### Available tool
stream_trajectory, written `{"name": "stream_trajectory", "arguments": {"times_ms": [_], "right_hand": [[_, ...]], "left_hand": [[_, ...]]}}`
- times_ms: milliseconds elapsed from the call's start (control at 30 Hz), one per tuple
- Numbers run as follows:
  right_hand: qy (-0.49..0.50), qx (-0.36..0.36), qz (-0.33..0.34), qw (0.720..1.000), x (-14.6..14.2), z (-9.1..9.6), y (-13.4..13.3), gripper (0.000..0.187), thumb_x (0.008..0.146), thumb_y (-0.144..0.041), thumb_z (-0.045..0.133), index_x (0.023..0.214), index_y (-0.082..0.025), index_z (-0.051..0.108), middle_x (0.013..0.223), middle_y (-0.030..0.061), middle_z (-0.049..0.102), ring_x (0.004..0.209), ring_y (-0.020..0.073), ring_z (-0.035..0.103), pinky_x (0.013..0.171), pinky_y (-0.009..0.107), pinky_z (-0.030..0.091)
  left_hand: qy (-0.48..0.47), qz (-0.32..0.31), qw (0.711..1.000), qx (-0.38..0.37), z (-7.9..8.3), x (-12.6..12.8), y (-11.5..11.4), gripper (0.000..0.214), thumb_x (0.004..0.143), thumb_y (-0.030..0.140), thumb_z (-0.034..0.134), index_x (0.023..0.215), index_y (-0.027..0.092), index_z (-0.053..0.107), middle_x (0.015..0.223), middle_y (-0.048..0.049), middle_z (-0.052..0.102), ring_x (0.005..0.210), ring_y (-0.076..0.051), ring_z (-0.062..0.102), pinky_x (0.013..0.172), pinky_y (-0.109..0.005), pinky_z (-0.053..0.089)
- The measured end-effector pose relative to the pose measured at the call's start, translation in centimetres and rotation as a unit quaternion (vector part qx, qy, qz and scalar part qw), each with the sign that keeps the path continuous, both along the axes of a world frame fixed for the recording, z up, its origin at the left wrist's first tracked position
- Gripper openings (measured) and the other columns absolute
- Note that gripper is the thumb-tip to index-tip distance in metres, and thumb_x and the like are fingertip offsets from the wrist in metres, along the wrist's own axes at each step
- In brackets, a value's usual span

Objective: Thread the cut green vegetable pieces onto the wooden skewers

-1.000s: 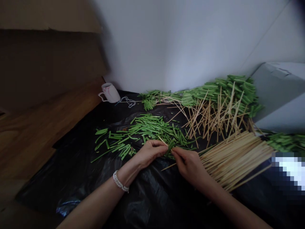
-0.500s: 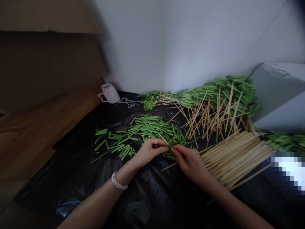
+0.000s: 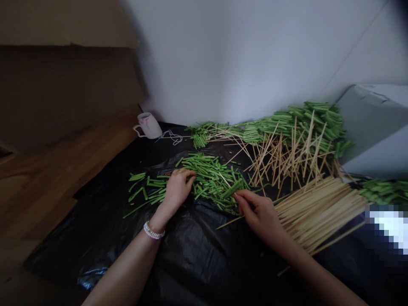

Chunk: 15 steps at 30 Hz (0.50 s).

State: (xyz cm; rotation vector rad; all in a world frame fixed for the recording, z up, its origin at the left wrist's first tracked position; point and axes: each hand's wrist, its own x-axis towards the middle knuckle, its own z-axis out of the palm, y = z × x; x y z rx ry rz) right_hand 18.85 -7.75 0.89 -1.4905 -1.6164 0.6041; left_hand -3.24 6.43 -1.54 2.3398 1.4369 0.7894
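My left hand [image 3: 179,186], with a white beaded bracelet on its wrist, reaches into the middle pile of cut green bean pieces [image 3: 207,170]. Its thumb and fingers are drawn together at the pile's left side; whatever lies between the tips is too small to make out. My right hand [image 3: 259,214] pinches a thin wooden skewer [image 3: 225,180] at the pile's right edge. Green pieces [image 3: 234,188] sit side by side on that skewer, just beyond the fingertips, and its pale tip points up and left.
Bare skewers [image 3: 325,212] lie bundled at right. Behind, loaded skewers with green pieces [image 3: 274,123] are heaped along the white wall [image 3: 223,63]. A white mug [image 3: 149,126] and a string [image 3: 172,137] are at the back left. Black plastic sheeting [image 3: 188,263] covers the surface.
My left hand has let go of the skewer and moved left onto the loose pieces. My right hand keeps hold of the skewer and has shifted slightly right.
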Motion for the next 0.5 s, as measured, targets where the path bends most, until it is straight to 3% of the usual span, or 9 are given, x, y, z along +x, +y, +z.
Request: {"name": "stream_trajectory", "arguments": {"times_ms": [167,300,500], "right_hand": [[-0.004,0.002,0.0,1.0,-0.1,0.1,0.0,0.024,0.093,-0.03,0.045,0.082,-0.02,0.063,0.054,-0.0033,0.054,0.049,0.0109,0.052,0.052,0.021,0.037],[-0.005,0.003,0.002,1.0,-0.2,0.0,0.0,0.024,0.094,-0.03,0.045,0.081,-0.02,0.063,0.054,-0.0031,0.055,0.049,0.011,0.053,0.052,0.021,0.037],[-0.004,-0.001,0.008,1.0,-0.2,-0.3,0.1,0.024,0.093,-0.031,0.045,0.08,-0.02,0.062,0.054,-0.003,0.055,0.049,0.011,0.053,0.052,0.021,0.038]], "left_hand": [[0.103,0.013,0.994,0.024,0.0,-0.1,-0.5,0.018,0.084,0.025,0.059,0.095,0.02,0.073,0.095,-0.0114,0.069,0.095,-0.029,0.056,0.086,-0.039,0.039],[0.141,0.017,0.988,0.057,0.3,0.1,-0.9,0.015,0.085,0.025,0.058,0.087,0.021,0.072,0.087,-0.011,0.068,0.091,-0.029,0.054,0.079,-0.038,0.039],[0.093,0.031,0.994,0.053,0.9,0.4,-1.0,0.015,0.086,0.021,0.055,0.085,0.022,0.07,0.093,-0.0101,0.067,0.093,-0.028,0.054,0.081,-0.038,0.039]]}}
